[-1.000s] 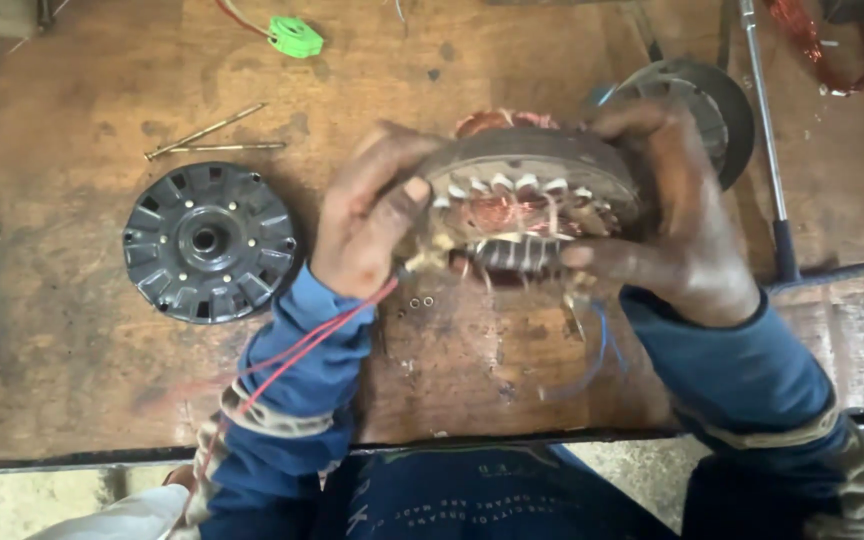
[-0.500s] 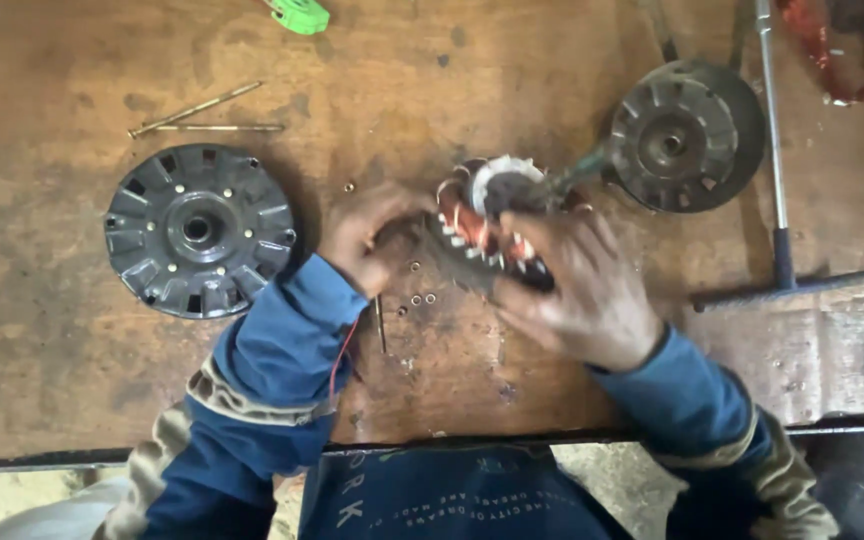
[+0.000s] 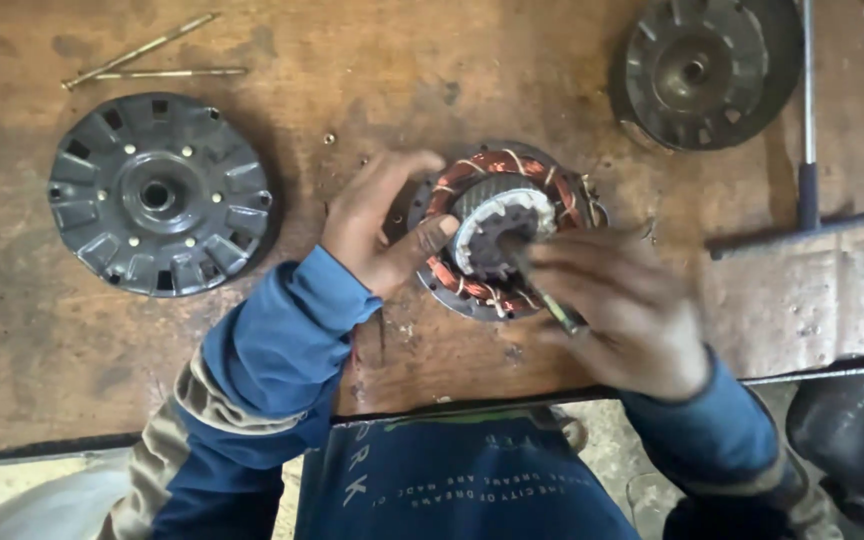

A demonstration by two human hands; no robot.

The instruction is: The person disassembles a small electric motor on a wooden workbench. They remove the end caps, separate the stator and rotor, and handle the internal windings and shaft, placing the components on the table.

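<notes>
Head view: left hand (image 3: 377, 225) braces the stator (image 3: 500, 232) at nine o'clock while the blurred right hand (image 3: 622, 310) pinches a thin tool (image 3: 552, 305) at five o'clock, which, I judge, could slip and nick copper windings.

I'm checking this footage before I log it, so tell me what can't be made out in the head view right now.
- Right hand: motion blur; the thin tool it holds cannot be identified.
- Stator: lower right rim is covered by the right hand; left edge by the left hand.
- Right cover: top is cut off by the frame edge.
- Small bits on the bench: too small to tell.
</notes>
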